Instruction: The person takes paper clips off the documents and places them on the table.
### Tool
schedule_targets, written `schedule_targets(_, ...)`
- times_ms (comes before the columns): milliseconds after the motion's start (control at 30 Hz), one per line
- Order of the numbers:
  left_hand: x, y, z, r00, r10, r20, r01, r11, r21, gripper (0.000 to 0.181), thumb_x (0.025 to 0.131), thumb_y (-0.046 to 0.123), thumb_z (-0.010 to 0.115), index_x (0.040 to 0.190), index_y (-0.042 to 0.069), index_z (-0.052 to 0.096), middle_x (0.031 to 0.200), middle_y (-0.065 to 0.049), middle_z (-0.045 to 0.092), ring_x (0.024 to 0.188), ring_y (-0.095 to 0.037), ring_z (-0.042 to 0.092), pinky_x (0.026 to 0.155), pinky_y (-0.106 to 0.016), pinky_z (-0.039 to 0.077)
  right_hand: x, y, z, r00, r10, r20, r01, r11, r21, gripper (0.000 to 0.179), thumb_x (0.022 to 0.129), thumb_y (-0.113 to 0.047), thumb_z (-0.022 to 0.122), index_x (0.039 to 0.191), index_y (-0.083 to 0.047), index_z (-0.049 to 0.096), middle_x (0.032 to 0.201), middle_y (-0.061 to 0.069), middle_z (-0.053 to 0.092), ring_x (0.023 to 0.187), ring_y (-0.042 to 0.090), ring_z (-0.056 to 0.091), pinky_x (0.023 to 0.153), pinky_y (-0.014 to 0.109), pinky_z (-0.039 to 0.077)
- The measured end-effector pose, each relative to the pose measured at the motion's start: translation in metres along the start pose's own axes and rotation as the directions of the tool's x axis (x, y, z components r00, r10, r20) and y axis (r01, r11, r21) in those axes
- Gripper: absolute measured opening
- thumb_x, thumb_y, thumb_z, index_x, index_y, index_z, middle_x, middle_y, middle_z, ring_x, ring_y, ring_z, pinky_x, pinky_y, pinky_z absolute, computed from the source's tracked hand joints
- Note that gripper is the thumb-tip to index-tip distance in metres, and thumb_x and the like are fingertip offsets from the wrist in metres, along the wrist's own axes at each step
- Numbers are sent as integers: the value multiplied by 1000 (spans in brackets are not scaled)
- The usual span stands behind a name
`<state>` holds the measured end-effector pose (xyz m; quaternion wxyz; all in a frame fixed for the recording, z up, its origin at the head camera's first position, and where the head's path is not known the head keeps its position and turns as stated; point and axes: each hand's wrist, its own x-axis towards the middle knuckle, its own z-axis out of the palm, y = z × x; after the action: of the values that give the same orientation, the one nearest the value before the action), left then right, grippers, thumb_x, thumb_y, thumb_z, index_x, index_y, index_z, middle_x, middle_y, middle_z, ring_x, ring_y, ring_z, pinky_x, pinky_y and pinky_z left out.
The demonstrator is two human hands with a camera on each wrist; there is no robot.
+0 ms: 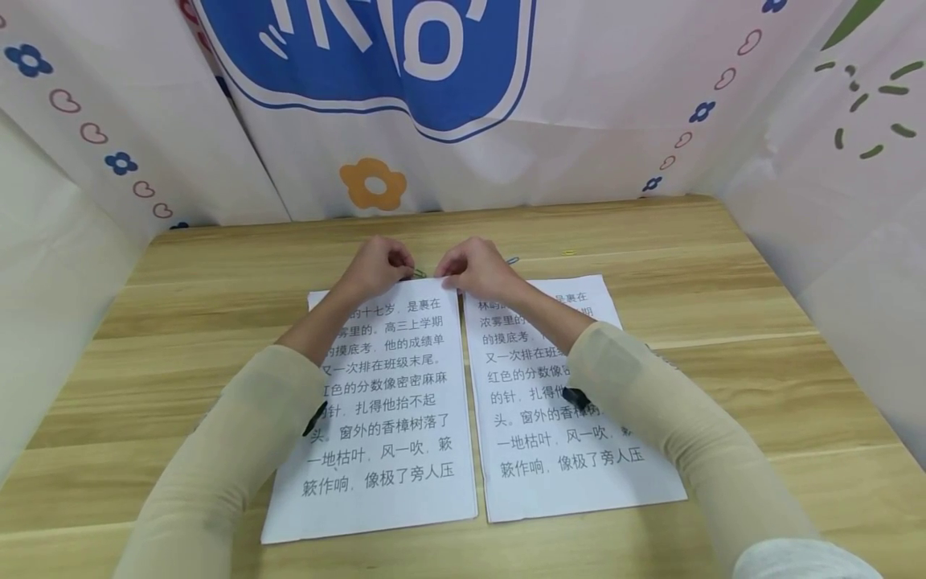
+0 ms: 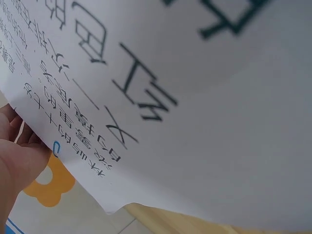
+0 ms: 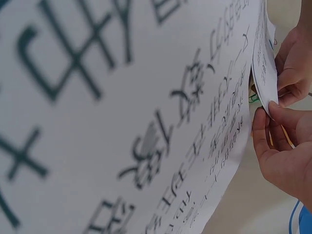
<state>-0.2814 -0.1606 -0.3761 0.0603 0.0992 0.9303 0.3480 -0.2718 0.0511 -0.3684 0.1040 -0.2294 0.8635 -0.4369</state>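
Two stacks of printed paper lie side by side. At the top edge of the left paper stack (image 1: 391, 515), my left hand (image 1: 378, 267) pinches the sheets with curled fingers; some of its fingertips are hidden behind the paper in the left wrist view. My right hand (image 3: 287, 146) pinches the top right corner of that same stack between thumb and fingers. A green paper clip (image 1: 419, 273) shows close to the left fingertips. A blue paper clip (image 2: 56, 148) shows at the paper's edge beside the left hand. My right forearm crosses over the right paper stack (image 1: 579, 498).
Behind the right stack lie another blue paper clip (image 1: 514, 260) and a yellow paper clip (image 1: 569, 252) on the wooden table (image 1: 723, 281). White printed cloth (image 1: 593, 153) hangs along the table's back and sides.
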Motion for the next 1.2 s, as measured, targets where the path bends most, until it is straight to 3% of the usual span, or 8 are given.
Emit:
schedule_targets(467, 1, 7, 2, 999, -35, 35, 32, 997, 74, 7, 98, -2, 65, 101, -4, 71, 98, -18, 67, 92, -28, 61, 83, -35, 52, 0, -2, 0, 1000, 4, 0, -4, 1000, -1, 13, 92, 3, 73, 101, -4, 80, 95, 8, 77, 87, 20, 68, 77, 26, 53)
schedule_targets(1200, 3, 5, 4, 996, -80, 48, 78, 996, 37, 10, 99, -2, 63, 103, -3, 72, 100, -18, 67, 95, -29, 61, 86, -35, 52, -1, -3, 0, 1000, 2, 2, -2, 1000, -8, 13, 92, 3, 73, 101, -3, 79, 96, 8, 76, 88, 20, 68, 79, 27, 54)
